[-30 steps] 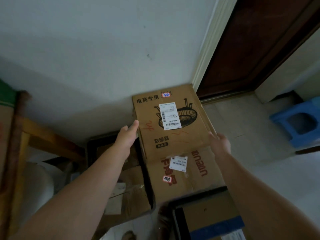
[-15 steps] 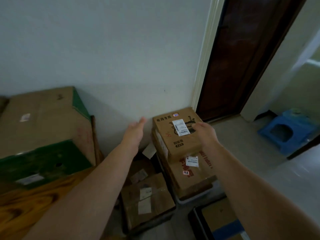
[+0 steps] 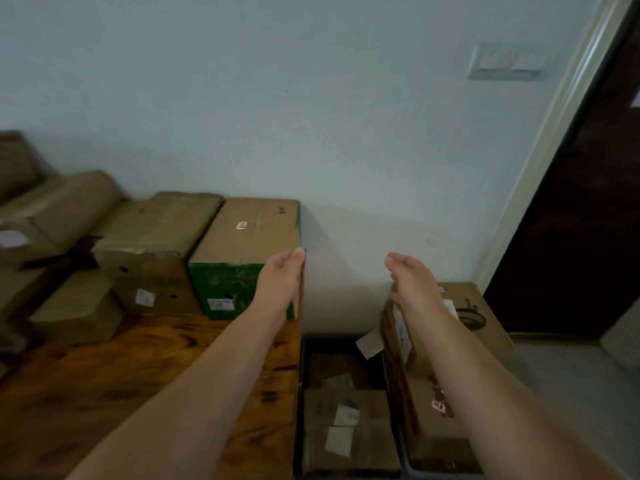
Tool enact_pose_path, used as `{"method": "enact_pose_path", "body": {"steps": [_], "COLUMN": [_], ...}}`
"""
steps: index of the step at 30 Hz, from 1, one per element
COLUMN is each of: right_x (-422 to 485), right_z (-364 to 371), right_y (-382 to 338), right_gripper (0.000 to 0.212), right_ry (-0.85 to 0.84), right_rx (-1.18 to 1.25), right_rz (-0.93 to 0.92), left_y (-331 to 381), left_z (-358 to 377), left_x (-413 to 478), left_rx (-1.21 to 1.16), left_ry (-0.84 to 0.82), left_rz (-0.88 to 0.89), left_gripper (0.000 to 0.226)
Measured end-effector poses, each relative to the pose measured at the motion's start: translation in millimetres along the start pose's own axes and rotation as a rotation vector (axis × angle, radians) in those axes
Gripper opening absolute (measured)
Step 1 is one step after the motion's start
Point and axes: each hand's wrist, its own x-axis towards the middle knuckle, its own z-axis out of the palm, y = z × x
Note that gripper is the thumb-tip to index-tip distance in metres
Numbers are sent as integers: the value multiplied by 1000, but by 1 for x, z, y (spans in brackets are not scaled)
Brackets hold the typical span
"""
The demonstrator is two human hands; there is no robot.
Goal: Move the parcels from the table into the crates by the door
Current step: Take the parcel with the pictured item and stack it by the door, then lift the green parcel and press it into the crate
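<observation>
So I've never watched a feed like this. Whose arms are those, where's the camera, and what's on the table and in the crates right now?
There is no machine here: a person is working bare-handed. The single camera sits on their head, looking forward and down, so both arms stretch away from you.

The left hand is open, in front of the green box. Whether it touches the box is unclear. The right hand is open and empty, above the stacked boxes in the right crate.

On the wooden table the green box stands at the near corner, with several brown parcels to its left, blurred.

Between the table and the stack, a dark crate on the floor holds parcels with white labels. The door is on the right.
</observation>
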Motion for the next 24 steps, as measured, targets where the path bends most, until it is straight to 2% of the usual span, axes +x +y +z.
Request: {"method": "enact_pose_path", "body": {"steps": [2, 6, 13, 17, 24], "right_x": [-6, -15, 4, 23, 57], "right_z": [20, 59, 121, 162, 215], "right_y": [2, 9, -5, 0, 8], "right_gripper": [28, 32, 34, 37, 46], "right_ry": [-46, -125, -160, -144, 7], "right_rx": [-18, -78, -150, -154, -246], "right_rz": [-3, 15, 6, 48, 115], "left_y": [-5, -11, -1, 2, -5], "left_z": [-23, -71, -140, -164, -183], "left_x": [-3, 3, 38, 75, 139], "left_rx": [-5, -53, -81, 17, 163], "left_ry": [62, 147, 225, 190, 34], "left_rz": [-24, -52, -77, -90, -193], "left_gripper": [40, 42, 45, 53, 61]}}
